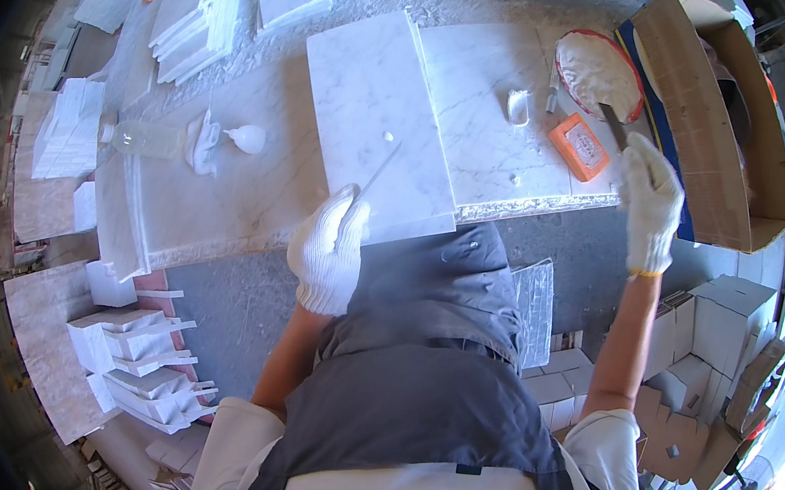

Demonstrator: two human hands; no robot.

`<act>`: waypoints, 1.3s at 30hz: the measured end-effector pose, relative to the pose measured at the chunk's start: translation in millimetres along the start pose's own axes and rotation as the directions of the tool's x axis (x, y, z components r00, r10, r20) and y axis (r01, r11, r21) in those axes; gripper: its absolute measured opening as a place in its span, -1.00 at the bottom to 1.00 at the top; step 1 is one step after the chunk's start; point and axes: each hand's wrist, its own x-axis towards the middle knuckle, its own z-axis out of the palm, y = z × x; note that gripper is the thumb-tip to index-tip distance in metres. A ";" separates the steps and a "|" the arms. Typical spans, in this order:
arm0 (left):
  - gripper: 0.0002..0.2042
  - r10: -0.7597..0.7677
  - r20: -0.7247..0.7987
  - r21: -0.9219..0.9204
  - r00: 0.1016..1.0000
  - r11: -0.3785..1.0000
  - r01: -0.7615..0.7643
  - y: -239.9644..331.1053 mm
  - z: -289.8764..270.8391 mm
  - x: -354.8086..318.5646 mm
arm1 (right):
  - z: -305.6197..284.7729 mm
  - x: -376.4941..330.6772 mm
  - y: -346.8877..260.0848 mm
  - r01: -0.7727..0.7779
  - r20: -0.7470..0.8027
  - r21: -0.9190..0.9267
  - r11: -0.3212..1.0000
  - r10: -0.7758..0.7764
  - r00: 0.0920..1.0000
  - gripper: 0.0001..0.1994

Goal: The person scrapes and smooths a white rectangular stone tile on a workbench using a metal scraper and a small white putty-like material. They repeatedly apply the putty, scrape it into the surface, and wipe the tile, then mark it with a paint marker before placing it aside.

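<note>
My left hand (326, 252), in a white knit glove, is closed around a thin metal stick-like tool (380, 168). The tool points up over a pale grey-veined marble tile (380, 98), near a small white dab (388, 136) on its face. My right hand (652, 197), gloved too, is closed on a dark flat-bladed scraper (611, 125). The scraper's tip is at the edge of a round red-rimmed dish (644, 92) filled with white paste (598, 70). An orange block (580, 147) with a whitish top lies just left of the scraper.
A cardboard box (661, 53) stands right of the dish. A small paste-smeared piece (518, 108) lies left of it. Farther left are a clear bottle (148, 139), a crumpled white cloth (202, 141) and a white bulb (248, 139). Tile stacks (195, 19) stand at the far left.
</note>
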 end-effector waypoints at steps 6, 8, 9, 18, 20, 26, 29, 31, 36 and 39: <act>-0.76 -0.330 0.168 -0.246 0.929 0.899 0.363 27.2 -3.9 -6.0 | -30.6 81.5 37.0 0.110 0.064 -0.476 0.872 -0.090 0.994 -0.69; -0.76 -0.415 0.226 -0.304 0.881 0.829 0.468 39.4 -4.8 -6.0 | -23.7 97.5 47.7 0.115 0.119 -0.444 0.889 -0.069 0.991 -0.67; -0.75 -0.407 0.253 -0.225 0.878 0.857 0.463 44.2 -5.9 -5.5 | -16.5 103.3 52.1 0.169 0.114 -0.540 0.825 -0.127 0.985 -0.67; -0.67 -0.537 0.457 -0.380 0.709 0.603 0.702 62.4 -14.8 0.2 | -21.0 68.6 12.0 0.120 -0.035 -0.802 0.586 -0.246 0.969 -0.39; -0.66 -0.552 0.490 -0.390 0.675 0.554 0.736 64.1 -15.3 3.0 | -29.1 31.5 -4.3 0.044 -0.056 -0.612 0.789 -0.099 0.994 -0.48; -0.73 -0.441 0.692 -0.398 0.571 0.427 0.812 73.7 9.2 4.3 | 64.5 -102.6 -25.6 0.158 0.532 0.155 0.975 -0.217 0.818 -0.39; -0.75 -0.377 0.625 -0.311 0.684 0.683 0.661 76.8 19.3 -3.3 | 101.4 -136.0 -36.4 -0.256 0.609 0.308 0.916 0.017 0.793 -0.57; -0.75 -0.382 0.612 -0.393 0.692 0.612 0.686 75.3 21.1 -8.8 | 110.9 -139.7 -41.0 -0.464 0.649 0.306 0.832 0.174 0.740 -0.58; -0.74 -0.330 0.458 -0.215 0.826 0.860 0.463 56.6 4.4 -16.0 | 120.5 -122.2 -42.0 -0.367 0.532 0.425 0.827 0.100 0.841 -0.64; -0.71 -0.488 0.291 -0.393 0.823 0.724 0.567 28.4 -11.3 -6.8 | 105.4 -109.4 -38.4 -0.387 0.510 0.500 0.775 0.098 0.854 -0.67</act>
